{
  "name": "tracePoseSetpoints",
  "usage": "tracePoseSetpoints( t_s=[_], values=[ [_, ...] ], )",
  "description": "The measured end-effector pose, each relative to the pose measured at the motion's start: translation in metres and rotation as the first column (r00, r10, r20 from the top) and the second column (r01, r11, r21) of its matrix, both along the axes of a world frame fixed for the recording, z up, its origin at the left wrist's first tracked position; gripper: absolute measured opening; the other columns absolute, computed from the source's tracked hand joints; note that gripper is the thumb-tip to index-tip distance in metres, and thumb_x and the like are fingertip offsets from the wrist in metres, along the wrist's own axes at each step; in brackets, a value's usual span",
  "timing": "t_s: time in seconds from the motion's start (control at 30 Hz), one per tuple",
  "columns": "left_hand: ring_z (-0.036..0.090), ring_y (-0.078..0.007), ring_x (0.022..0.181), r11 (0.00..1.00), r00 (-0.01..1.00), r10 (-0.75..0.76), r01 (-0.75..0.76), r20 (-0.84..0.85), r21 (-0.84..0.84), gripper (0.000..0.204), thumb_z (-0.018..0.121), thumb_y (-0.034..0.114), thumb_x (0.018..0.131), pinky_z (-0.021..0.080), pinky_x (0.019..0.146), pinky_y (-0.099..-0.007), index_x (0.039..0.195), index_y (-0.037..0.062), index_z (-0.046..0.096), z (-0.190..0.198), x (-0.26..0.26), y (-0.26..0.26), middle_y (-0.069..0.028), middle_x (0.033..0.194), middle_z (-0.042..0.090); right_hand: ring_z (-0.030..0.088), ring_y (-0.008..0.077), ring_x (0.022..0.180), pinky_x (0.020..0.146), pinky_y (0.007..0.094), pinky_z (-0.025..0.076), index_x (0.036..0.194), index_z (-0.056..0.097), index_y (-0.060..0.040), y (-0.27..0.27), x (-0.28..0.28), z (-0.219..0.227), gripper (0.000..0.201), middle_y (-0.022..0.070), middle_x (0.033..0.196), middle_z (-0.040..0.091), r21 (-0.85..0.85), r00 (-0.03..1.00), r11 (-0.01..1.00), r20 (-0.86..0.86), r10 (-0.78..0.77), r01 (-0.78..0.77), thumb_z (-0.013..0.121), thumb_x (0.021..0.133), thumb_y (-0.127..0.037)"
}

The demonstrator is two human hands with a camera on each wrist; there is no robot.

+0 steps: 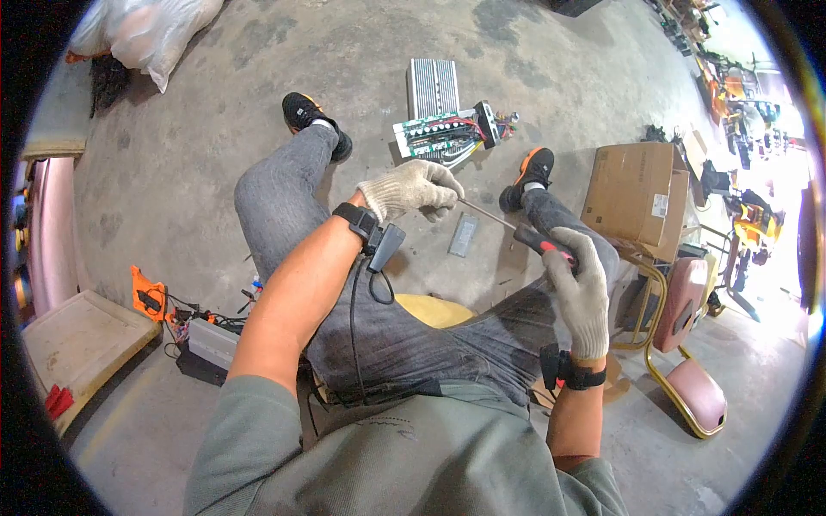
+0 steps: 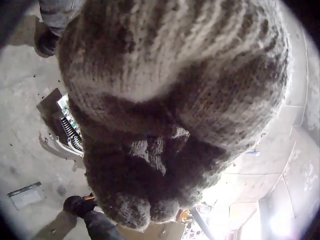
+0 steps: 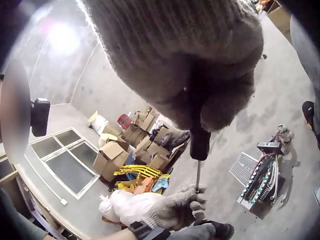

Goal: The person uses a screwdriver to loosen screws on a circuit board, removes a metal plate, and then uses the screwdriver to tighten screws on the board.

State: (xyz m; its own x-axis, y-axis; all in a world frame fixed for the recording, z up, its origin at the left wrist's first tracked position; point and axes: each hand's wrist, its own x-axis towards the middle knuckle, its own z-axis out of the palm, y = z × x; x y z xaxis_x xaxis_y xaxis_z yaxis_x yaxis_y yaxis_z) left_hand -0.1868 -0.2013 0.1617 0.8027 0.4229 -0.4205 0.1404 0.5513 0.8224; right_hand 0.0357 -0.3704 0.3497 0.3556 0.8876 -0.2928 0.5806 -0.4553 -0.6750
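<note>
My gloved right hand [image 1: 581, 288] grips the black and red handle of a screwdriver [image 1: 535, 241]. Its thin metal shaft points toward my gloved left hand [image 1: 411, 189], whose curled fingers meet at the tip. In the right wrist view, the screwdriver [image 3: 199, 172] ends right at those fingertips. Left glove [image 2: 170, 85] fills much of the left wrist view, hiding what lies within its fingers. On the floor ahead, an opened electronic unit with a green circuit board [image 1: 434, 131] and coloured wires lies against a ribbed silver casing [image 1: 433, 86].
A small flat grey plate [image 1: 463, 236] lies on the floor between my legs. At right stand a cardboard box [image 1: 630, 191] and a gold-framed chair [image 1: 688, 301]. White sacks [image 1: 159, 34] sit far left; a low wooden table [image 1: 86, 348] and a metal-cased device [image 1: 212, 342] are nearer.
</note>
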Motion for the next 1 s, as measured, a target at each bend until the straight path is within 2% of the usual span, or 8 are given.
tracePoseSetpoints(
  t_s=[0.03,0.17,0.23,0.33,0.53,0.87,1.0],
  values=[
    [0.067,-0.0094,0.076,1.0,1.0,0.001,-0.001,0.001,0.001,0.023,0.073,0.018,0.096,0.058,0.07,-0.0259,0.113,0.0017,0.071,0.0,0.0,0.0,-0.0018,0.093,0.07,0.062,0.019,0.107,0.097,0.0336,0.049,0.125,0.063,-0.0035,0.001,-0.001,0.002,0.036,0.0093,0.114,0.065,-0.112,0.984,0.985,-0.108,-0.143,0.13,0.071,0.09,-0.005],
    [0.067,-0.0091,0.076,1.0,0.999,0.011,-0.011,0.034,-0.018,0.022,0.073,0.017,0.096,0.058,0.07,-0.0256,0.112,0.002,0.071,0.001,-0.001,-0.001,-0.0014,0.093,0.07,0.062,0.0186,0.109,0.098,0.0332,0.048,0.126,0.062,-0.0041,-0.005,0.005,-0.014,0.038,0.0088,0.115,0.065,-0.126,0.967,0.975,-0.157,-0.202,0.183,0.072,0.09,-0.006],
    [0.067,-0.009,0.076,1.0,0.999,0.013,-0.012,0.032,-0.015,0.022,0.073,0.017,0.096,0.058,0.07,-0.0255,0.113,0.0021,0.071,0.002,0.0,-0.002,-0.0015,0.094,0.071,0.062,0.0186,0.109,0.099,0.0327,0.048,0.128,0.061,-0.0039,-0.009,0.008,-0.017,0.04,0.0086,0.116,0.066,0.008,0.999,1.0,-0.038,-0.021,0.022,0.073,0.089,-0.006],
    [0.067,-0.0087,0.075,1.0,1.0,0.015,-0.015,0.026,-0.017,0.021,0.072,0.016,0.097,0.057,0.069,-0.0248,0.113,0.0025,0.071,0.003,0.001,-0.002,-0.0018,0.093,0.071,0.062,0.0186,0.11,0.101,0.0323,0.048,0.127,0.061,-0.003,-0.007,0.007,-0.01,0.04,0.0085,0.117,0.065,0.027,0.999,0.999,0.002,0.034,-0.034,0.072,0.089,-0.005],
    [0.067,-0.0082,0.074,0.998,0.998,0.051,-0.049,0.04,-0.049,0.018,0.07,0.014,0.098,0.057,0.069,-0.0241,0.113,0.0032,0.071,0.003,0.001,-0.002,-0.0014,0.091,0.071,0.063,0.0196,0.11,0.1,0.0328,0.048,0.126,0.061,-0.0028,-0.005,0.007,-0.008,0.04,0.0092,0.115,0.065,0.07,0.991,0.993,0.095,0.09,-0.097,0.072,0.087,-0.003],
    [0.068,-0.0086,0.075,0.995,0.995,0.071,-0.066,0.07,-0.077,0.018,0.068,0.011,0.098,0.058,0.07,-0.024,0.114,0.0026,0.071,0.002,0.002,-0.002,-0.0016,0.09,0.071,0.063,0.0198,0.112,0.101,0.0329,0.047,0.126,0.061,-0.0028,-0.004,0.007,-0.008,0.04,0.0096,0.116,0.065,0.057,0.992,0.994,0.091,0.088,-0.093,0.072,0.087,-0.003],
    [0.068,-0.0089,0.075,0.994,0.995,0.076,-0.071,0.07,-0.079,0.018,0.069,0.011,0.098,0.058,0.071,-0.0237,0.114,0.0026,0.071,0.004,0.002,-0.002,-0.0021,0.091,0.071,0.062,0.0194,0.113,0.103,0.0328,0.047,0.126,0.061,-0.0025,-0.006,0.006,-0.007,0.04,0.0087,0.117,0.065,0.049,0.999,0.998,0.026,0.047,-0.048,0.072,0.087,-0.002]
  ],
)
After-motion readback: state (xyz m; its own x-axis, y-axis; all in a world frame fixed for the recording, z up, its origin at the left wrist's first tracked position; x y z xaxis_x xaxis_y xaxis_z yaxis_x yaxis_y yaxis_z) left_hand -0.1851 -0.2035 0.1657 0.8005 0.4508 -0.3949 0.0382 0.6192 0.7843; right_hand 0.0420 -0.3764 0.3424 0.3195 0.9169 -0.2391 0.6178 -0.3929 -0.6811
